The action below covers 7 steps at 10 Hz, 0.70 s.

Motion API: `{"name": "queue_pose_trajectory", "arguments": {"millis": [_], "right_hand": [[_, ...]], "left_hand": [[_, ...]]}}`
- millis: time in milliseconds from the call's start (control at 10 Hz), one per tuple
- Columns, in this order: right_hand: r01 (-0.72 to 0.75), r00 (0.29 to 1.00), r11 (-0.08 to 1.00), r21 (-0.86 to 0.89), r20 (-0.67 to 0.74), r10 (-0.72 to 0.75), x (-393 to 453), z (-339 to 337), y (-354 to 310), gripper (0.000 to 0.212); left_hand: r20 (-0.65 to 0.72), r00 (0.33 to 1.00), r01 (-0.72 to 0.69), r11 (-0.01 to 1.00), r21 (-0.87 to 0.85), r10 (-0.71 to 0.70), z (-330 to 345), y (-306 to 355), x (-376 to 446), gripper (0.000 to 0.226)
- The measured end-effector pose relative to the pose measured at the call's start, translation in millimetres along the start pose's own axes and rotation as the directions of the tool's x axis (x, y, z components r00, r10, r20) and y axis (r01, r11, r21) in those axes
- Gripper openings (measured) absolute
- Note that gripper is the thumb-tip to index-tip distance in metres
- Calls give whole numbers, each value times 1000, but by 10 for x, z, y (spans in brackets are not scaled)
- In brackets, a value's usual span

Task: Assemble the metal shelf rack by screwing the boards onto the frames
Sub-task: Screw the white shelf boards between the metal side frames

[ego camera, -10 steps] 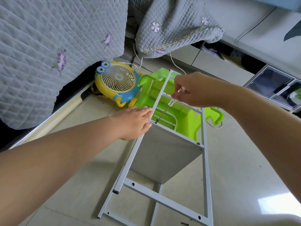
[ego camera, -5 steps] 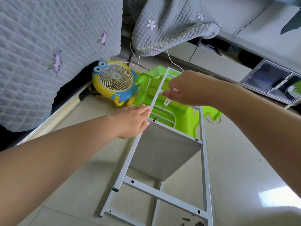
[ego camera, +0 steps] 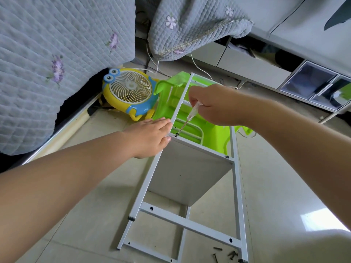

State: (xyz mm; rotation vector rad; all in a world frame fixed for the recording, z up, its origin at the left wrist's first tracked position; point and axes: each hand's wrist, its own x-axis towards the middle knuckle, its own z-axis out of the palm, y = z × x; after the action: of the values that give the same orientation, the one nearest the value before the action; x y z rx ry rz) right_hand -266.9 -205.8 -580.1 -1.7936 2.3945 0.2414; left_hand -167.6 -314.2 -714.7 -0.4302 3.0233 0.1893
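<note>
As seen, right fingers (ego camera: pixel 195 99) around screwdriver (ego camera: pixel 191 114)

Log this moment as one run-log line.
step: driving screw | right hand: grips screwdriver | left hand: flat against frame | board: far-corner screw already in | spare screws: on floor

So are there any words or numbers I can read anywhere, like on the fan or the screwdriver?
None: no words, numbers or brand names can be read in this view.
Fan: only cartoon eyes, no writing.
Screwdriver in the right hand: clear handle, no visible label.
Quilt: stitched flowers only.
Frame and board: plain, unmarked.
</note>
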Motion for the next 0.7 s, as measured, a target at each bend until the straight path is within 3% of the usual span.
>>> {"name": "queue_pose_trajectory", "arguments": {"millis": [200,300,400,500,600,700], "right_hand": [[19,998,994,111,51,-24,-6,-23,0,7],[16,1000,998,65,24,-18,-2,-22,53,8],[-33,997,999,-18,-72,32,36,17,104,23],[-108,993,973,-204,-74,94,70,49,113,46],[-123,990,986,-111,-76,115,46,71,175,37],[-28,999,997,65,-28,30,-17,81,174,23]], "left_hand": [[-3,1000,0,1000,3,0,15,-5,4,52],[-7,1000,-4,1000,-19,4,15,-12,0,52],[7,1000,-4,999,-38,5,22,-6,-27,53],[10,1000,-4,1000,-31,4,27,-11,-33,53],[11,1000,-1,1000,-31,1,12,-5,-32,53],[15,1000,-2,999,-44,3,13,-6,-37,52]]}}
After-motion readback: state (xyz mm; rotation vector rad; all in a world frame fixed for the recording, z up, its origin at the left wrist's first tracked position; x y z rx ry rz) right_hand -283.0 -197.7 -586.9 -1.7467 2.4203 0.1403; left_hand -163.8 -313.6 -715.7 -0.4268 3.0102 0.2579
